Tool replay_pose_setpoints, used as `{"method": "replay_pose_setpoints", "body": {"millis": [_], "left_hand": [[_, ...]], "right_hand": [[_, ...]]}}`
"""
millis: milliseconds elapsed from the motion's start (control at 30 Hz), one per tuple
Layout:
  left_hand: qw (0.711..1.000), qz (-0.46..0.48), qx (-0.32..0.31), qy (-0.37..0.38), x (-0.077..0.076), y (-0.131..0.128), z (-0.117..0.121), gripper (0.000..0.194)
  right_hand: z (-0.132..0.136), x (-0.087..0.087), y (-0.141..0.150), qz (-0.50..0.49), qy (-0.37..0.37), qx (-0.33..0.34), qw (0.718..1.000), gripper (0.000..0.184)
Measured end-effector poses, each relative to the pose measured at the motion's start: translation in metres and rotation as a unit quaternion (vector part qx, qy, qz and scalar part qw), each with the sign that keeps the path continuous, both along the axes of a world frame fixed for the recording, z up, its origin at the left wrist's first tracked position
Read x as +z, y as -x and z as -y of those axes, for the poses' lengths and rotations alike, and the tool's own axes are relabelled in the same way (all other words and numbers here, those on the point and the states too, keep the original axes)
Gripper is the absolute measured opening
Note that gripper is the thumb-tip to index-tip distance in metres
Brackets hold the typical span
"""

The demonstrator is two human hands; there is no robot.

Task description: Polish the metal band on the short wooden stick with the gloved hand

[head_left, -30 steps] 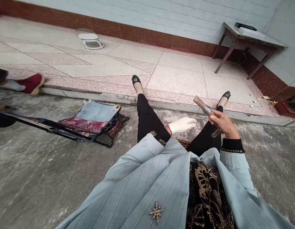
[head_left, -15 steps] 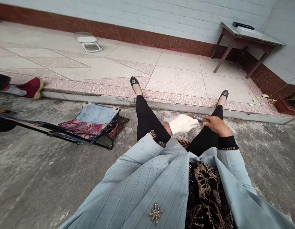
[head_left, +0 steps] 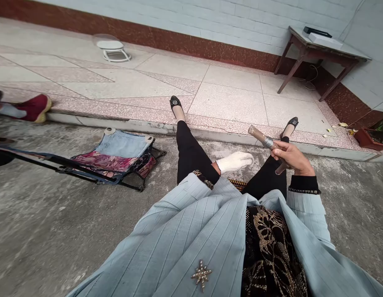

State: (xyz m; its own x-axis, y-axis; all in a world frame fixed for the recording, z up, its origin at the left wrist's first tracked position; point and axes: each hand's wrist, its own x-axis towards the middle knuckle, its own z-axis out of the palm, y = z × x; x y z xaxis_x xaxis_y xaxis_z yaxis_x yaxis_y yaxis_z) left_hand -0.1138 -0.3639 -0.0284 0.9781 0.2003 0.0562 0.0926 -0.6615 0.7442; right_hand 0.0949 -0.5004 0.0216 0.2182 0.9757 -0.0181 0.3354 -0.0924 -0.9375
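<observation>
My right hand (head_left: 292,157) is bare and wrapped round a brownish stick (head_left: 256,133) with silvery wire (head_left: 268,142) wound about its middle. The stick is tilted, its upper end pointing to the far left and its lower end showing below my fingers. In a white knitted glove, my left hand (head_left: 236,161) is over the gap between my knees, apart from the stick. Its fingers are curled and pressed together; whatever they pinch is too small to make out. Below it, part of a yellow and black woven thing (head_left: 237,184) shows between my legs.
To the left stands a low folding chair (head_left: 117,150) with a patched cloth seat. A person's dark red shoe (head_left: 36,108) rests near the raised tiled step (head_left: 222,99). Farther off are a white stool (head_left: 114,49), a wooden table (head_left: 327,49) and a planter (head_left: 372,138).
My right hand has moved up and right with the stick, away from my left hand. The two hands were together on the stick before. My gloved hand has barely moved.
</observation>
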Motion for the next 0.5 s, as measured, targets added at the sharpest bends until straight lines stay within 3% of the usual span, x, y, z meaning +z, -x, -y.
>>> {"method": "replay_pose_setpoints", "body": {"millis": [167,367,500], "left_hand": [[1.0,0.001,-0.001,-0.022,-0.003,-0.002,-0.002,0.019],[0.99,-0.008,0.026,-0.141,-0.01,0.001,-0.001,0.016],[0.994,-0.004,0.025,-0.109,-0.004,0.002,-0.009,0.015]], "right_hand": [[-0.013,-0.014,0.002,0.04,0.003,-0.067,0.997,0.047],[-0.019,-0.035,-0.003,0.206,0.043,-0.091,0.973,0.046],[-0.02,-0.038,0.0,0.319,0.093,-0.067,0.941,0.038]]}}
